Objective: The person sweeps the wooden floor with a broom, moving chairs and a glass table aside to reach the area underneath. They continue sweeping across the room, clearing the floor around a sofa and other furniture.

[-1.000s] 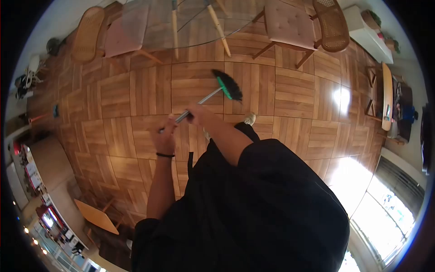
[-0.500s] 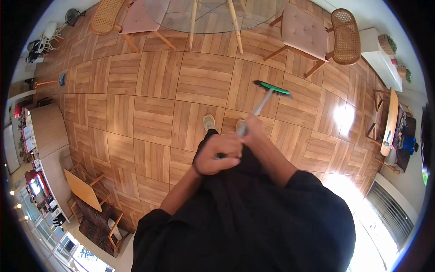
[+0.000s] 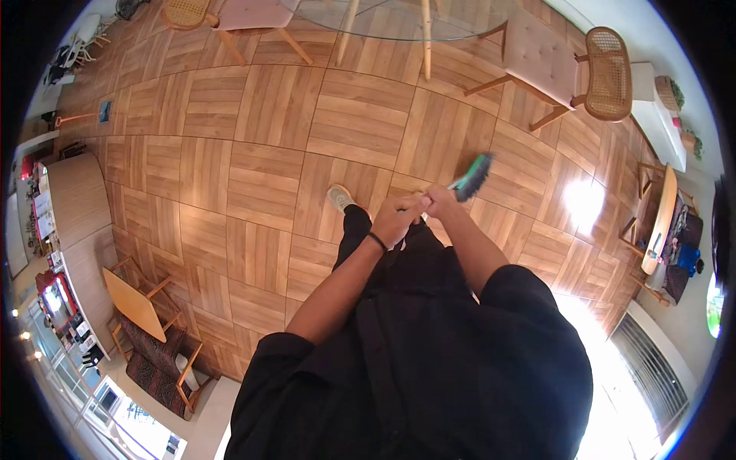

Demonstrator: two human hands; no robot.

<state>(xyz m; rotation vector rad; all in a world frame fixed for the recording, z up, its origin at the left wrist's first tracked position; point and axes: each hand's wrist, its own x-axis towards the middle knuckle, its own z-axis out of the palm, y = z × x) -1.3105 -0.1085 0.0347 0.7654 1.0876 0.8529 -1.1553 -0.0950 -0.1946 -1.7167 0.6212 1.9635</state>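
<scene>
Both of my hands are closed around the grey handle of a broom, almost touching one another in front of my legs. My left hand (image 3: 394,219), with a dark band at its wrist, is nearer to my body. Just beyond it, my right hand (image 3: 438,201) grips closer to the broom head (image 3: 475,176). The head has a green top and dark bristles, slightly blurred, and is tilted with the bristles towards the right. Only a short piece of handle shows; my hands hide most of the rest.
A wood-patterned floor (image 3: 353,115) spreads around my feet. A glass table (image 3: 383,31) stands ahead between pink cushioned chairs (image 3: 540,65). A long-handled dustpan (image 3: 104,112) is at the far left. Behind on the left are a counter (image 3: 73,199) and a wooden table (image 3: 134,303).
The broom head has swung in towards my feet and turned, its bristles now facing right. My hands have drawn together and moved forward. My left foot has shifted leftward.
</scene>
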